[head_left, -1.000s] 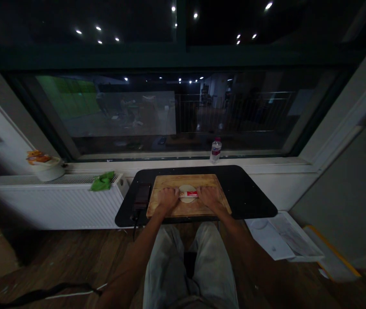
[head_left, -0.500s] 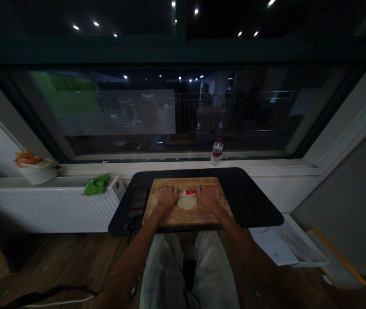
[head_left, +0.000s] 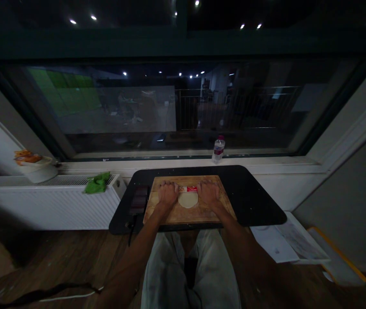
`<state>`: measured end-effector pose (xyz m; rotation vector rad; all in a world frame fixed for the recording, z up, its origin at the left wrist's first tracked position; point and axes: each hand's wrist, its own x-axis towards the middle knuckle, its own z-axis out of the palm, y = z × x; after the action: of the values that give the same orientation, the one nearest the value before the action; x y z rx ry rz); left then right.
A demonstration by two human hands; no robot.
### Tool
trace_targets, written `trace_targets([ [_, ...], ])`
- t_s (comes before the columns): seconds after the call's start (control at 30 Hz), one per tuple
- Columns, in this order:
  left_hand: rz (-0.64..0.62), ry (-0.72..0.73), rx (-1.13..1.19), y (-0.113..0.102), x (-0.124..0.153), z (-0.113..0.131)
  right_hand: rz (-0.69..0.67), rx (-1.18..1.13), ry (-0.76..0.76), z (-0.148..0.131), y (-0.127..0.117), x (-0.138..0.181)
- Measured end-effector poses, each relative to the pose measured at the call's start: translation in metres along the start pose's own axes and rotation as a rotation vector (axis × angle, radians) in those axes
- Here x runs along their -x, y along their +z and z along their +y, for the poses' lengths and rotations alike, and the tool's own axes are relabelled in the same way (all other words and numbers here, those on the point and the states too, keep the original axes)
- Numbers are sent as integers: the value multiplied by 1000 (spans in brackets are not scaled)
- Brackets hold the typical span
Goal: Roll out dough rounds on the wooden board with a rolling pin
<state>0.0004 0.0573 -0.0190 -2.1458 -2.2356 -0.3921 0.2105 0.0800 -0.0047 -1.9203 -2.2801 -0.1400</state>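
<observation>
Along the desk's [head_left: 257, 201] near edge lies a wooden board [head_left: 186, 217]; at the board's middle sits a pale disc [head_left: 188, 200], probably dough, already flat and round, so the flattening looks well along; whether more thinning is left, I cannot tell; at the disc's far rim lies a red-and-white cylinder [head_left: 187, 189], the left hand [head_left: 168, 192] and right hand [head_left: 208, 191] each with its grip closed round one end.

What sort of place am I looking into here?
An indoor spot beside a window, perhaps in a home or shared workspace; I can't tell which. A white radiator stands by a wide window, and a black table holds a wooden board.
</observation>
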Motion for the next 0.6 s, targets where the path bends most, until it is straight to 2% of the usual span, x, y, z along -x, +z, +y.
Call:
trace_targets([
  [0.2,25,-35,-34,1,12,3,46,-5,0,0,6,16],
  [0.37,67,-17,18,3,37,2,81,-30,-7,0,6,36],
  [0.6,53,5,72,3,70,2,169,-87,-71,4,12,71],
])
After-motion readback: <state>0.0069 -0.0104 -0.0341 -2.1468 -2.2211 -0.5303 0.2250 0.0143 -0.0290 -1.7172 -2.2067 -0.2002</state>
